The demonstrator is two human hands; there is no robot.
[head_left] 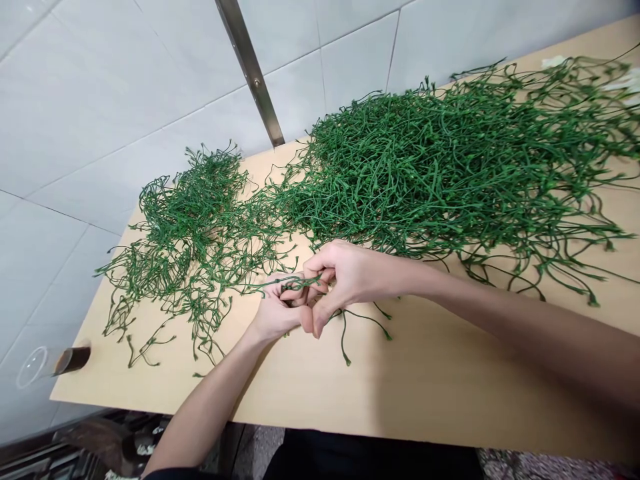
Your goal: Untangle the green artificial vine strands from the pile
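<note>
My left hand (281,312) and my right hand (339,279) meet above the wooden tabletop (320,387), fingertips touching. Both are closed around a few thin green stems (280,283), which look like plastic flower stems with small knobbed ends. Curled fingers hide where the two hands grip them. Just below my right hand, more loose stems (367,319) stick out over the table. To the left of my hands lies a loose heap of such stems (190,207). A much larger, tangled pile of longer stems (430,160) spreads behind and to the right.
A clear plastic cup with dark liquid (73,360) stands at the table's left edge. White tiled wall (125,80) runs behind the table, with a metal strip (255,80) reaching down to it. Some white pieces (625,81) lie at the far right.
</note>
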